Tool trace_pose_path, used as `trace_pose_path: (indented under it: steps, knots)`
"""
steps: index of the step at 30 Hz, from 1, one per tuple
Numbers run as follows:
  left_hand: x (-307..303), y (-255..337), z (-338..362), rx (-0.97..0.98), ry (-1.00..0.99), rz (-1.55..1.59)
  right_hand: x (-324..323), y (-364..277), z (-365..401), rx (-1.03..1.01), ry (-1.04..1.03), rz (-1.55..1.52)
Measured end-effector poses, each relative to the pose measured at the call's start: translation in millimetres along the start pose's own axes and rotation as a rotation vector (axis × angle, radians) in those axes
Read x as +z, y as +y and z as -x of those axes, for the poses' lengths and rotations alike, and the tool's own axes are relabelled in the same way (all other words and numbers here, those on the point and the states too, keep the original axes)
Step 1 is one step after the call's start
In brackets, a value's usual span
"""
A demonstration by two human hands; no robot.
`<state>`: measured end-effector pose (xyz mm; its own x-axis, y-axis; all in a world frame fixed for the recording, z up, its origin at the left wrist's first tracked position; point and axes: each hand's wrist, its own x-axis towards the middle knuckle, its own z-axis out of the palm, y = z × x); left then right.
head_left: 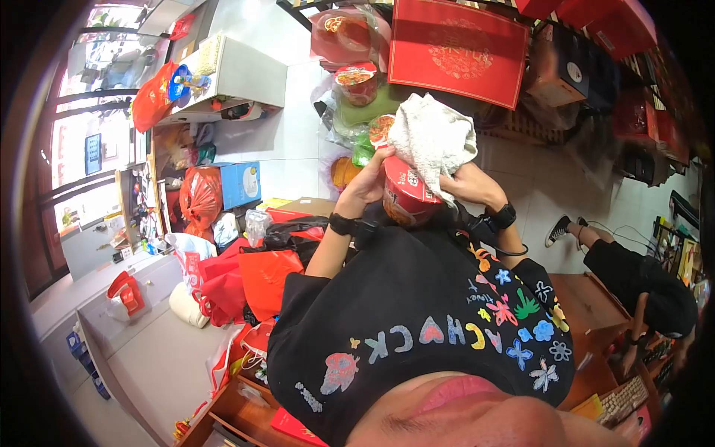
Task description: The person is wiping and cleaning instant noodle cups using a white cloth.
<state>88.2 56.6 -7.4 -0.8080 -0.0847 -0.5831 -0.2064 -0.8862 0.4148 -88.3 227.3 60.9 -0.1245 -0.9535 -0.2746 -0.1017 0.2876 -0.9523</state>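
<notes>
Two-handed | left hand [363, 188] grasps red cup [406, 195] | right hand [471, 186] grips white cloth [432, 138] | tiled floor [298, 141], perhaps shop

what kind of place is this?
Probably a small shop or stockroom: red gift boxes stacked up, instant noodle cups piled beside them, stuffed red carrier bags. The left hand holds one noodle cup, the right hand a white cloth.

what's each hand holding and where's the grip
The left hand grips the red noodle cup by its side wall; the right hand clutches the white cloth by its bunched lower end, against the cup.
</notes>
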Motion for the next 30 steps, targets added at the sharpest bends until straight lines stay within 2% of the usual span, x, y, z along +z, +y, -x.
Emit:
trace_pose_path:
  steps: [4, 5, 8, 9, 12, 13, 16, 19, 23, 26, 30]
  knots:
    - [0.4, -0.2, 10.0, -0.100, -0.163, 0.142, 19.1, 39.6, -1.1, -0.104, 0.361, -0.407]
    - [8.7, -2.3, 15.0, 0.002, -0.191, 0.173, 26.5, 56.9, -6.9, -0.083, 0.506, -0.593]
    - [15.9, -4.4, 22.5, 0.195, -0.231, -0.246, 21.8, 86.0, -12.9, -0.089, 0.483, -0.953]
    - [18.0, -5.4, 19.0, 0.217, -0.202, -0.408, 24.0, 82.3, -12.5, -0.063, 0.485, -0.910]
    - [25.3, 0.7, 17.8, 0.103, -0.135, -0.528, 23.4, 79.9, -5.1, 0.054, 0.427, -0.747]
    - [27.4, 2.8, 17.6, 0.099, -0.131, -0.493, 21.0, 52.0, 1.0, 0.008, 0.427, -0.546]
    - [21.7, -1.1, 10.2, 0.156, -0.056, -0.578, 5.1, 56.3, 2.8, 0.036, 0.258, -0.084]
    - [31.8, 5.3, 12.8, 0.352, 0.000, -0.854, 0.3, 35.1, 8.2, 0.005, 0.217, -0.065]
    - [30.1, 21.1, 14.8, 0.319, -0.143, -0.851, 0.8, 44.9, 7.4, -0.073, 0.184, -0.210]
    - [28.0, 29.0, 16.6, 0.353, -0.201, -0.898, 4.5, 34.8, -4.1, -0.103, 0.193, -0.195]
    - [-2.8, 22.1, 9.1, 0.363, -0.204, -0.800, -9.3, 52.7, -30.6, -0.009, 0.095, -0.111]
